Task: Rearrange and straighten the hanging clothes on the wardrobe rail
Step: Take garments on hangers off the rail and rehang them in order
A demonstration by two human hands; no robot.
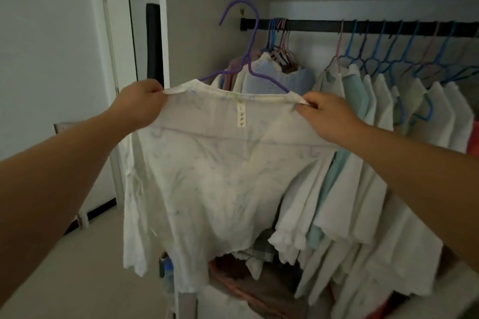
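While my left hand (pixel 141 101) and right hand (pixel 325 114) each pinch a shoulder of the white top (pixel 207 176), I stretch it taut. That squares it on its purple hanger (pixel 250 59), off the rail (pixel 324 26).

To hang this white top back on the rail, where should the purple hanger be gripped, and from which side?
Grip the purple hanger at its bare neck, just above the white top's collar, reaching in from the front. The hook is free of the rail, and both shoulders are covered by cloth that the left hand and right hand pinch.
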